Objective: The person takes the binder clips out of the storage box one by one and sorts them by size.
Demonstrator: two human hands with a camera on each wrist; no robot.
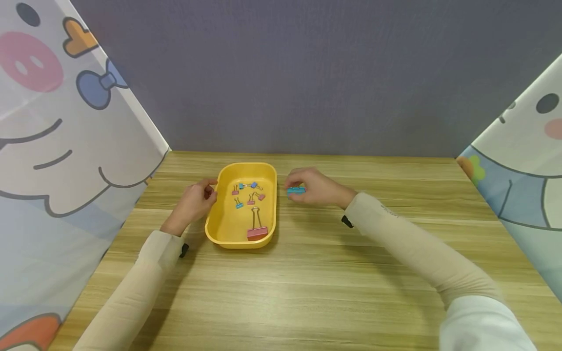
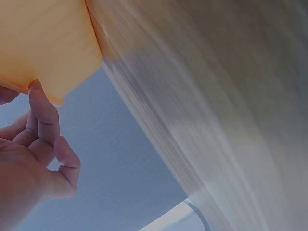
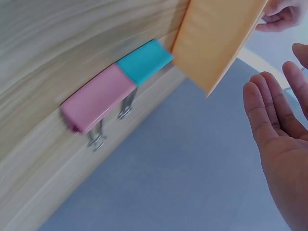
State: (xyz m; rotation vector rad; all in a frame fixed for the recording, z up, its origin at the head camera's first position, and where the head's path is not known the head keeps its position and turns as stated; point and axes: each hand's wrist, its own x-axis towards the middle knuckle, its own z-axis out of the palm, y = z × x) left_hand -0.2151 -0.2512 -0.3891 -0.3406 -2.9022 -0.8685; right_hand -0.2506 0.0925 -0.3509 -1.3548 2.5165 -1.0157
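In the head view, a teal binder clip shows between the thumb and fingers of my right hand. The right wrist view has this teal binder clip on the wooden table, end to end with a pink binder clip. There my right hand stays apart from both, fingers nearly straight. My left hand is at the left rim of a yellow tray. Its fingers are loosely bent, one fingertip right at the tray's edge.
Inside the tray lie several small binder clips, among them a teal one and a pink one, plus a large pink binder clip. A grey wall rises behind the table. Printed cloths hang at both sides.
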